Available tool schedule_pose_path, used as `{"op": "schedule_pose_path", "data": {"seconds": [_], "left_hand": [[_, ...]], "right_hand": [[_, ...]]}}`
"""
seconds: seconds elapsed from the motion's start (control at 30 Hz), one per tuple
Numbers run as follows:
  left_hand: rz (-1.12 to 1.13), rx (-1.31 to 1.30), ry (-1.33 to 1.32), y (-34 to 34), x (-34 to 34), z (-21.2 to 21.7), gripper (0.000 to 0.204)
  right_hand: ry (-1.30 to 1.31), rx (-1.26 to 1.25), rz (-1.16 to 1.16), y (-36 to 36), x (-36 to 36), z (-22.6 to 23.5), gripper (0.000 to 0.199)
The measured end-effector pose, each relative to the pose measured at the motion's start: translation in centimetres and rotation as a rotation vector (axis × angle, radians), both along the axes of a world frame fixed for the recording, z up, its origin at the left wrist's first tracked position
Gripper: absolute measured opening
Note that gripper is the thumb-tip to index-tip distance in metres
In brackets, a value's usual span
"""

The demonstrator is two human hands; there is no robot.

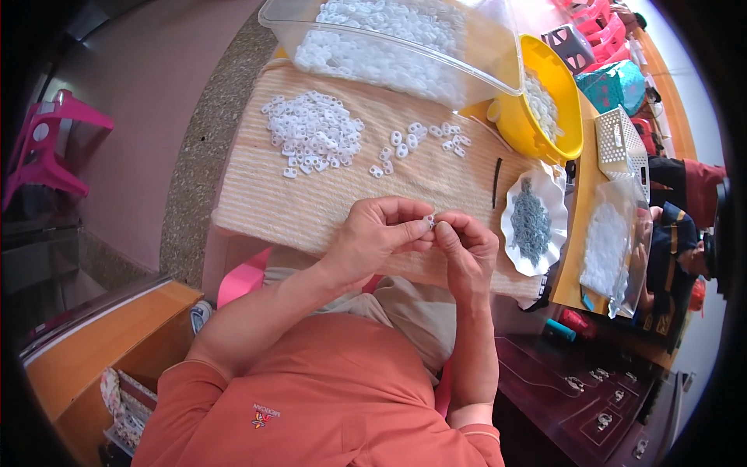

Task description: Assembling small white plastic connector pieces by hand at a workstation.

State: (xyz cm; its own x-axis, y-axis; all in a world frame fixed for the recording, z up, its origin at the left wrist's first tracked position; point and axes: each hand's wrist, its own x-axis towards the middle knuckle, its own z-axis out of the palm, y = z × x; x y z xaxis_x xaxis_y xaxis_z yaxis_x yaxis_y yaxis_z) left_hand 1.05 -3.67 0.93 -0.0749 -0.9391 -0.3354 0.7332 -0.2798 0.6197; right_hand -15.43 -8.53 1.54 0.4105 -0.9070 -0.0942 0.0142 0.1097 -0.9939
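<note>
Above the near edge of the towel-covered table, both hands meet fingertip to fingertip. My left hand (377, 232) is closed, pinching a small white plastic piece with holes (429, 221) between thumb and forefinger. My right hand (468, 246) is pinched shut against the same piece; whatever its fingertips hold is hidden. To the right stands a white scalloped dish (558, 243) with many small grey slender parts (531, 226) in it. A heap of similar white pieces (311, 132) lies at the left, and loose small groups of them (405, 140) lie in the middle.
A clear plastic bin (486, 78) full of white pieces stands at the far side. Beside it is a yellow bucket (572, 117). A thin black stick (496, 183) lies near the dish. Farther right are a perforated white basket (618, 144), a clear bag (607, 249) and other people.
</note>
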Motion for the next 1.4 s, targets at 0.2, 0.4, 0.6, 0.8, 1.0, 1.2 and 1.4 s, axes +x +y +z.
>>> {"op": "schedule_pose_path", "data": {"seconds": [0.2, 0.4, 0.6, 0.8, 1.0, 1.2, 1.4], "left_hand": [[0.006, 0.023, 0.014, 0.1, -0.1, 0.0, 0.018], [0.005, 0.046, 0.044, 0.1, -0.2, 0.2, 0.018], [0.001, 0.034, 0.041, 0.1, -0.1, 0.1, 0.017], [0.015, 0.042, 0.030, 0.1, -0.2, 0.0, 0.017], [0.009, 0.041, -0.033, 0.2, -0.3, -0.1, 0.018], [0.022, 0.023, -0.074, 0.4, -0.5, -0.2, 0.019], [0.018, -0.003, -0.106, 0.4, -0.5, 0.0, 0.018]], "right_hand": [[0.060, 0.020, -0.049, 0.2, 0.0, -0.3, 0.013], [0.037, 0.021, -0.083, 0.4, 0.0, -0.6, 0.012], [0.038, 0.033, -0.043, 0.4, -0.1, -0.8, 0.016], [0.072, 0.003, -0.032, 0.4, 0.0, -0.6, 0.015], [0.116, -0.010, 0.014, 0.2, -0.3, -0.6, 0.016], [0.215, 0.004, 0.020, 0.1, -0.4, -0.7, 0.014], [0.055, 0.068, 0.034, 0.2, 0.2, 0.5, 0.012]]}}
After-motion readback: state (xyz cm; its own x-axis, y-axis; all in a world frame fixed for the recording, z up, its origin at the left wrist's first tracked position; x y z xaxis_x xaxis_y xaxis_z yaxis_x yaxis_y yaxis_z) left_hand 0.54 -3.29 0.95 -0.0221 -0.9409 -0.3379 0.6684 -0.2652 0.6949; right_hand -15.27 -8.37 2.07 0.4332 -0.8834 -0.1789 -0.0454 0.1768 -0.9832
